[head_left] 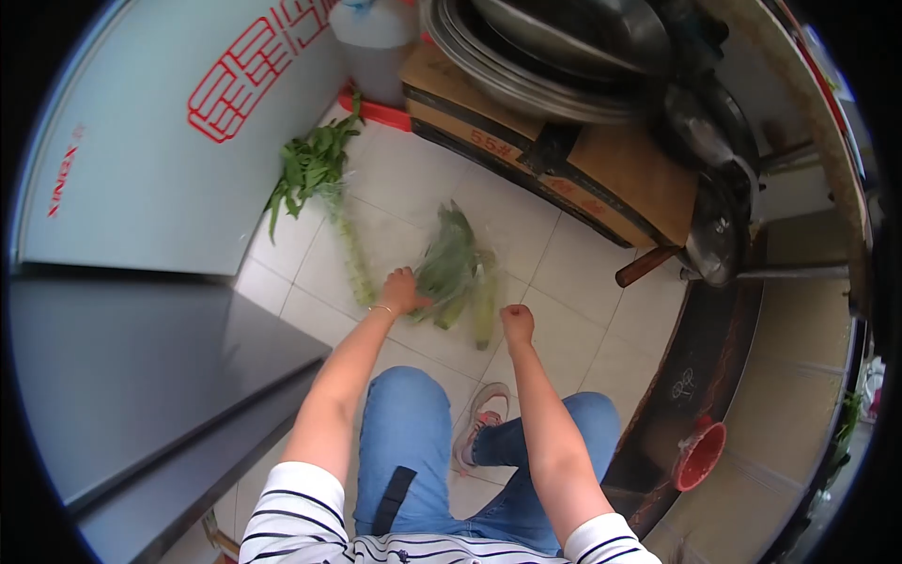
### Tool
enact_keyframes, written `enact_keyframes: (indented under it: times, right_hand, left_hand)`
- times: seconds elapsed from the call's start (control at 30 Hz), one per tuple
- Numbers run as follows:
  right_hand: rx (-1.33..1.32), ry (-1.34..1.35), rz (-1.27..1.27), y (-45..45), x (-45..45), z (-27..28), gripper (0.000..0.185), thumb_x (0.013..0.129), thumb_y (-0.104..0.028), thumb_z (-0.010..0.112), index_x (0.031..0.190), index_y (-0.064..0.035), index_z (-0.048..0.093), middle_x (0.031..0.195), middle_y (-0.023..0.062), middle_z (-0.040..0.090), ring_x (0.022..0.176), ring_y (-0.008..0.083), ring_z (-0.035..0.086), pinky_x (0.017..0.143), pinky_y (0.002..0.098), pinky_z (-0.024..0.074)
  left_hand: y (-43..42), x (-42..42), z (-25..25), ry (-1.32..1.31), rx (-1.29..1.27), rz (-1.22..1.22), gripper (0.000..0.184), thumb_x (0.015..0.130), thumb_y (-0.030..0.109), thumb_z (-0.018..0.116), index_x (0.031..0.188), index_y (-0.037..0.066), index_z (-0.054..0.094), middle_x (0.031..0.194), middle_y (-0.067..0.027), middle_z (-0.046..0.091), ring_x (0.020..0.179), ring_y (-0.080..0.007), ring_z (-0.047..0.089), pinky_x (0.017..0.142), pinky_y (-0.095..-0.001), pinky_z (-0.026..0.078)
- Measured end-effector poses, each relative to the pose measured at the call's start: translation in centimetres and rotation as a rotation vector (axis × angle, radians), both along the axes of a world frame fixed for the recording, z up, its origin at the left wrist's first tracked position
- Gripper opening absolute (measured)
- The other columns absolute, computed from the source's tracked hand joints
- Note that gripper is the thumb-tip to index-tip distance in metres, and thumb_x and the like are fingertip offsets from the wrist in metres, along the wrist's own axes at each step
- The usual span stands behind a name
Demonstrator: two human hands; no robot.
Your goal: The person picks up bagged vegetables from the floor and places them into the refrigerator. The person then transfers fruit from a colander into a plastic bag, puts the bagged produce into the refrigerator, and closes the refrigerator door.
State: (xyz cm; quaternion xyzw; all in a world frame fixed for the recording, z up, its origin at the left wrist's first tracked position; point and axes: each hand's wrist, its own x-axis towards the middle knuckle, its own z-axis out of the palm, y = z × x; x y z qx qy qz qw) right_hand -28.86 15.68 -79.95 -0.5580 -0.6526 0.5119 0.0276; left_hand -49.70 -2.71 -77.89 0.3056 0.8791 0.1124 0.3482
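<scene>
A clear plastic bag [503, 246] lies on the tiled floor with leafy green vegetables [449, 252] and thick pale-green stalks [485, 305] in or under it. At the left side of this bundle, my left hand [402, 291] is curled against the film, its thumb toward the leaves. My right hand [517, 324] is closed in a fist just right of the stalks; whatever its fingers pinch is too faint to see. Left of the bag, a long pale-green stem [352, 254] with a bushy leafy top [319, 160] lies along the floor.
A light fridge-like panel [169, 160] and a dark grey panel [169, 385] stand on the left. Cardboard boxes [620, 179] carry stacked metal basins [536, 85] ahead. A pan handle [646, 267] juts out at the right, and a red plastic container [701, 456] sits lower right.
</scene>
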Motion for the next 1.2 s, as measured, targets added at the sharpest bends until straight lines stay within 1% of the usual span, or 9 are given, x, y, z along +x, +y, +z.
enact_keyframes:
  times: [0.1, 0.23, 0.33, 0.4, 0.57, 0.63, 0.8, 0.93, 1.2]
  right_hand:
    - [0.163, -0.101, 0.041, -0.1, -0.2, -3.5, 0.053, 0.07, -0.028, 0.075, 0.11, 0.0, 0.055, 0.105, 0.016, 0.062, 0.097, 0.0271, 0.06, 0.081, 0.0359, 0.0488]
    - [0.037, -0.101, 0.228, -0.1, -1.6, -6.5, 0.095, 0.062, -0.043, 0.081, 0.135, -0.0032, 0.035, 0.129, 0.0211, 0.049, 0.119, 0.0327, 0.051, 0.097, 0.044, 0.0421]
    - [-0.063, -0.096, 0.271, -1.1, -2.4, -7.8, 0.106, 0.06, -0.048, 0.082, 0.14, -0.0043, 0.027, 0.131, 0.021, 0.048, 0.12, 0.0341, 0.049, 0.099, 0.0469, 0.0397]
    - [-0.012, -0.102, 0.236, -2.2, -3.0, -7.5, 0.101, 0.061, -0.041, 0.084, 0.136, -0.0002, 0.03, 0.128, 0.0206, 0.05, 0.117, 0.0318, 0.051, 0.097, 0.0417, 0.0425]
    - [0.042, -0.355, 0.201, -3.3, -5.2, -7.3, 0.105, 0.066, -0.036, 0.084, 0.138, 0.0049, 0.019, 0.129, 0.02, 0.048, 0.117, 0.0293, 0.051, 0.096, 0.0365, 0.0451]
    - [-0.019, 0.051, 0.146, -2.7, -4.0, -11.2, 0.099, 0.073, -0.041, 0.079, 0.14, 0.0063, 0.023, 0.13, 0.0183, 0.049, 0.117, 0.0291, 0.05, 0.096, 0.0366, 0.0446]
    - [-0.554, 0.287, -0.031, -2.9, -3.2, -7.0, 0.074, 0.082, -0.041, 0.07, 0.135, 0.0021, 0.04, 0.126, 0.0142, 0.053, 0.114, 0.025, 0.052, 0.094, 0.0362, 0.0458]
    - [-0.926, 0.386, -0.175, -2.2, -2.4, -7.3, 0.062, 0.084, -0.036, 0.069, 0.13, -0.0013, 0.047, 0.12, 0.0115, 0.058, 0.107, 0.0216, 0.058, 0.087, 0.036, 0.0492]
    - [-0.946, 0.52, -0.105, -1.5, -4.6, -0.5, 0.047, 0.085, -0.027, 0.066, 0.123, -0.0024, 0.053, 0.111, 0.0093, 0.062, 0.098, 0.0216, 0.062, 0.083, 0.0355, 0.0525]
  left_hand:
    - [0.8, -0.1, -4.8, 0.137, 0.062, -0.023, 0.124, 0.055, 0.054, 0.082, 0.141, -0.009, 0.018, 0.133, -0.0278, 0.042, 0.121, -0.0428, 0.043, 0.099, -0.0438, 0.042]
    - [1.0, 2.0, -5.6, 0.107, 0.193, 0.036, 0.119, 0.057, 0.049, 0.082, 0.142, -0.005, 0.019, 0.129, -0.0279, 0.047, 0.118, -0.04, 0.049, 0.096, -0.0433, 0.044]
    - [0.1, 0.8, -5.2, -0.011, 0.238, 0.242, 0.099, 0.063, 0.038, 0.081, 0.138, -0.003, 0.031, 0.12, -0.0226, 0.056, 0.108, -0.0318, 0.057, 0.091, -0.0391, 0.047]
    - [-1.8, -0.5, -4.8, -0.526, 0.706, 0.459, 0.08, 0.074, 0.028, 0.075, 0.134, -0.005, 0.036, 0.112, -0.0153, 0.061, 0.097, -0.0256, 0.061, 0.086, -0.0375, 0.049]
    - [-4.3, -0.4, -6.1, -0.963, 0.61, 0.653, 0.06, 0.084, 0.022, 0.068, 0.132, -0.003, 0.042, 0.117, -0.012, 0.059, 0.104, -0.0211, 0.056, 0.091, -0.0343, 0.045]
    - [-3.9, 0.8, -7.5, -1.084, 0.603, 0.664, 0.06, 0.085, 0.023, 0.068, 0.133, -0.002, 0.042, 0.121, -0.0119, 0.057, 0.109, -0.0215, 0.055, 0.095, -0.0346, 0.043]
    - [-2.5, 2.5, -10.8, -1.443, 0.728, 0.861, 0.067, 0.086, 0.031, 0.067, 0.138, 0.002, 0.036, 0.135, -0.01, 0.047, 0.122, -0.0229, 0.048, 0.105, -0.0371, 0.038]
    - [-2.8, 4.0, -9.1, -1.452, 0.717, 0.903, 0.065, 0.087, 0.032, 0.066, 0.138, 0.003, 0.037, 0.134, -0.0097, 0.049, 0.121, -0.0232, 0.048, 0.104, -0.0378, 0.039]
    - [-4.5, 2.5, 3.5, -1.202, 0.832, 0.814, 0.07, 0.081, 0.034, 0.072, 0.135, 0.001, 0.041, 0.132, -0.009, 0.051, 0.121, -0.024, 0.05, 0.103, -0.0392, 0.04]
